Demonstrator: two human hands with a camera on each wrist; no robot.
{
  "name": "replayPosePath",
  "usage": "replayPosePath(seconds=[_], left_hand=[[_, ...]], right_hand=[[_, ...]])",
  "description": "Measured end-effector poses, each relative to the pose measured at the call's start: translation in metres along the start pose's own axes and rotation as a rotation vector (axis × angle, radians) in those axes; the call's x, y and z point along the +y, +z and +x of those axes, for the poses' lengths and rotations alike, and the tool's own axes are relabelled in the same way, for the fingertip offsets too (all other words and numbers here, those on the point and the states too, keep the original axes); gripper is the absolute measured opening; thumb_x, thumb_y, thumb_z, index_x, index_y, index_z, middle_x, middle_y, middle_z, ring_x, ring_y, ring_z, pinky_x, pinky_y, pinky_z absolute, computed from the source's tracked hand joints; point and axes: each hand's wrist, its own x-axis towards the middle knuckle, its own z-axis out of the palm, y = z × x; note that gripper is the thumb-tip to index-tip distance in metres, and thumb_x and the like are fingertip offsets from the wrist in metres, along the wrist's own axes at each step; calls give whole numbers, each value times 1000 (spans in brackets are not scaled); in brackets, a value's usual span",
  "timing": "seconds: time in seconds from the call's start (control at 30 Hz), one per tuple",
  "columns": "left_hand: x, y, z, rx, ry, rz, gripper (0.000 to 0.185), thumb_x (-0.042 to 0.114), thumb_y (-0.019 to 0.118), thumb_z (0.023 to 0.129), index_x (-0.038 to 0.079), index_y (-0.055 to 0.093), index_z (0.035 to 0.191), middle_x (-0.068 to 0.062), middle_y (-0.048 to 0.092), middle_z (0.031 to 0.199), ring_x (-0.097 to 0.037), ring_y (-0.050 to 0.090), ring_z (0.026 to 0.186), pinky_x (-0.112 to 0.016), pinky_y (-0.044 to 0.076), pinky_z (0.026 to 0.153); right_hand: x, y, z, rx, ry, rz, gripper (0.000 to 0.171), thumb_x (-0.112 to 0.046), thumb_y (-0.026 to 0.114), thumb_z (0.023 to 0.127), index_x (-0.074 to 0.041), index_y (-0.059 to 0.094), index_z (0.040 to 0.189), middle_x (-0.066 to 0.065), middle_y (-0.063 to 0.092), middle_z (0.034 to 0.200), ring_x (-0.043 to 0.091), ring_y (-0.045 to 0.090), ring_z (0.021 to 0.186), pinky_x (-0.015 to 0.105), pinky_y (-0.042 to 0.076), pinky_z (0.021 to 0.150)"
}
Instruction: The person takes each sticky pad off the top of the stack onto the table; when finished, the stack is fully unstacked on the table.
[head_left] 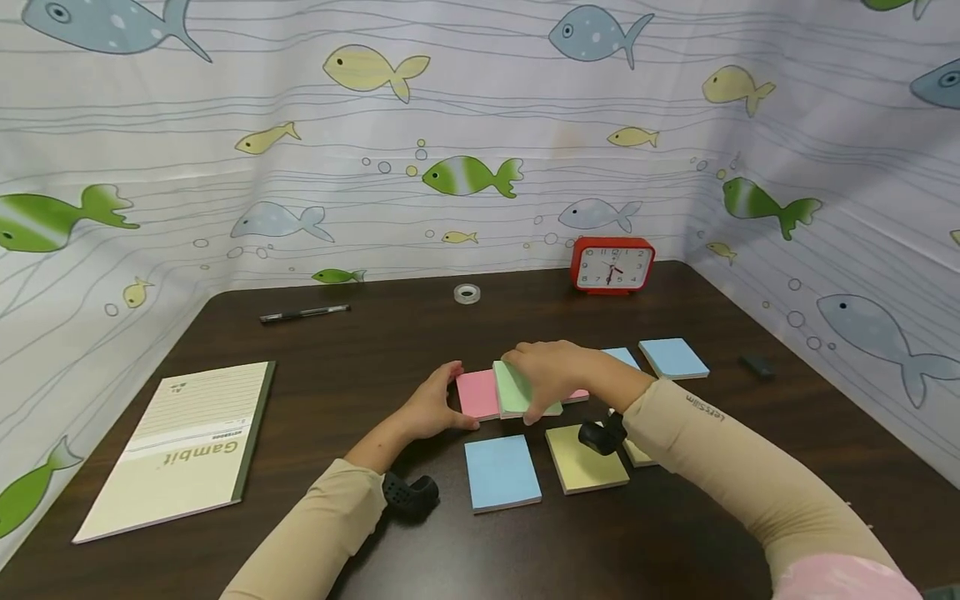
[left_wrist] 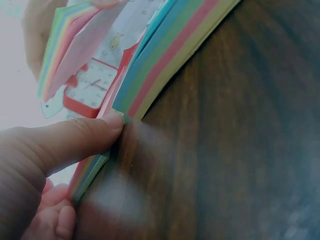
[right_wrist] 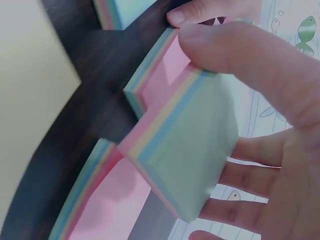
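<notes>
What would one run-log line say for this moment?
right hand: holds green-topped pad | left hand: steadies pink-topped pad | table: blue and yellow pads nearby

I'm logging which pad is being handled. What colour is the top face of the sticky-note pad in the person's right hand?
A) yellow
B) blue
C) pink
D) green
D: the right hand grips a green-topped sticky-note pad, lifting it just above the pink pad that the left hand touches; the right wrist view shows the same pad.
</notes>
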Motion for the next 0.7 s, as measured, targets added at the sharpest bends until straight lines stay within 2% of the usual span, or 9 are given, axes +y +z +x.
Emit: replayPosePath(seconds=[0.23,0.4,0.7], left_hand=[[0,-1,0,0,25,10,93,13,80,61,-6,24,133,-18,35,131,-27,33,120,-38,30,94],[-3,-4,-4,-15,1,17,93,14,80,62,-4,23,133,-17,34,131,-27,34,119,-38,30,94],[0,-3,0,-22,18,19,93,15,79,62,-4,23,134,-17,34,132,-26,33,120,-37,30,95]], right_hand=[[9,4,-15,-14,37,-31,88,-48,72,61,-9,35,131,4,45,113,18,45,93,38,41,72],[12,7,-30,-22,30,-54,90,-48,73,60,-8,35,131,6,45,117,21,45,96,40,42,73],[27,26,-49,-33,21,23,85,-39,76,58,-6,39,127,4,47,105,18,45,83,34,42,64]])
